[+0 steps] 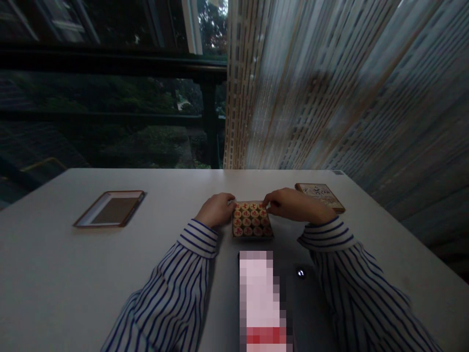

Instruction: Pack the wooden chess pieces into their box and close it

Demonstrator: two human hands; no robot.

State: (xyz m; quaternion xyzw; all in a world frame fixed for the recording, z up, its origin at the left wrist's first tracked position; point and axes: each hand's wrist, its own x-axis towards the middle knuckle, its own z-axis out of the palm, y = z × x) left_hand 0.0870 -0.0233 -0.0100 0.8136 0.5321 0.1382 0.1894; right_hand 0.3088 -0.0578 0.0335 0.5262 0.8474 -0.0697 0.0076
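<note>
- Box [252, 226], table [54, 274] centre: full of round pieces [249, 222] in rows.
- Left hand [216, 209] curled against box's far-left corner.
- Right hand [293, 204] fingertips pinch far-right edge.
- Tray [110, 209] left; lid [320, 195] right.

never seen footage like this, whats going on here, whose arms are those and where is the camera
There is only one picture, taken by a camera worn on a person's head, looking forward and down, so the two striped sleeves are that person's own arms. No machine is involved, only bare hands. The left hand and right hand rest at the far corners of a small box of round game pieces marked with red signs, on a pale table. Neither hand clearly grips anything. To the left lies a shallow empty tray, to the right a flat printed lid. The blurred block near the bottom is masked out.
</note>
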